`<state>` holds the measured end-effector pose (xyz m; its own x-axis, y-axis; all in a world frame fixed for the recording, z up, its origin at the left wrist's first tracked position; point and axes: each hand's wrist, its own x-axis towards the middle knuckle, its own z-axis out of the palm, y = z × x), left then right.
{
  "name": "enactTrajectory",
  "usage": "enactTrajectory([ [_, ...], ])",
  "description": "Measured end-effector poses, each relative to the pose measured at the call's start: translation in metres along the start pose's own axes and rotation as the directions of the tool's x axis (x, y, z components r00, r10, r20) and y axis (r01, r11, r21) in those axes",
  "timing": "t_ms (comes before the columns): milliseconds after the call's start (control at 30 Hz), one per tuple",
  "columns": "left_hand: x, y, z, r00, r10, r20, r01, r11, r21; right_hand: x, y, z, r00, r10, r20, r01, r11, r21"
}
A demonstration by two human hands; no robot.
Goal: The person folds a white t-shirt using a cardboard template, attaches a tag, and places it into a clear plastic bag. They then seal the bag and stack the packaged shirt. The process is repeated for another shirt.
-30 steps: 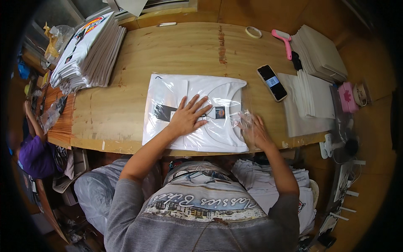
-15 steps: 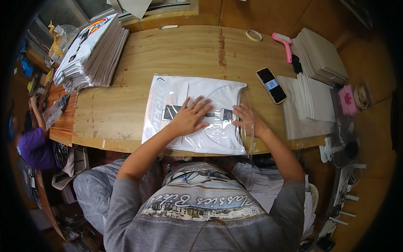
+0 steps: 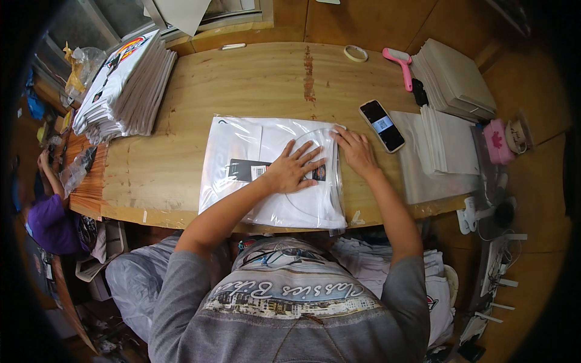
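A folded white T-shirt (image 3: 275, 209) lies flat in a clear plastic bag (image 3: 209, 193) near the table's front edge. A dark tag with a white label (image 3: 248, 171) shows through the plastic. My left hand (image 3: 295, 167) is open on top of the bag, its fingers spread over the neck part of the shirt and partly covering a second dark patch. At the bag's far right corner, my right hand (image 3: 358, 151) rests with its fingers stretched out, the fingertips touching the plastic edge. The bag's right edge lies close along the shirt.
Folded printed white T-shirts (image 3: 130, 91) are stacked at the left. Rightward lie a phone (image 3: 382, 126), clear plastic bags (image 3: 417, 181), white folded sheets (image 3: 451, 142), a pink lint roller (image 3: 399, 60) and a tape roll (image 3: 356, 54). A person in purple (image 3: 48, 215) sits far left.
My right hand has moved from the bag's right side to its far right corner. The clear flap that stuck out there now lies against the shirt. My left hand has slid rightward.
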<state>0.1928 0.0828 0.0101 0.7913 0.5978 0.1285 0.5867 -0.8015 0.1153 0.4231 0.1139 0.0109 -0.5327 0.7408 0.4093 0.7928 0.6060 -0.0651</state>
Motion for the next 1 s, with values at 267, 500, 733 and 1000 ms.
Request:
enactTrajectory([
  [267, 0.0, 0.001, -0.001, 0.999, 0.042, -0.008, -0.042, 0.999, 0.034, 0.009, 0.03, 0.025, 0.975, 0.113, -0.191, -0.126, 0.99, -0.057],
  [500, 0.002, -0.001, 0.002, 0.998, 0.059, -0.009, -0.059, 0.998, 0.028, -0.019, 0.006, 0.008, 0.868, 0.477, 0.139, -0.496, 0.809, 0.315],
  [733, 0.001, 0.001, 0.0, 0.999, 0.051, -0.01, -0.051, 0.998, 0.026, -0.069, -0.057, -0.058, 0.321, 0.041, 0.946, -0.946, 0.063, 0.318],
  [1000, 0.002, 0.003, 0.002, 0.998, 0.046, -0.043, -0.046, 0.999, 0.011, -0.115, -0.06, -0.04, 0.522, 0.206, 0.828, -0.853, 0.098, 0.513],
])
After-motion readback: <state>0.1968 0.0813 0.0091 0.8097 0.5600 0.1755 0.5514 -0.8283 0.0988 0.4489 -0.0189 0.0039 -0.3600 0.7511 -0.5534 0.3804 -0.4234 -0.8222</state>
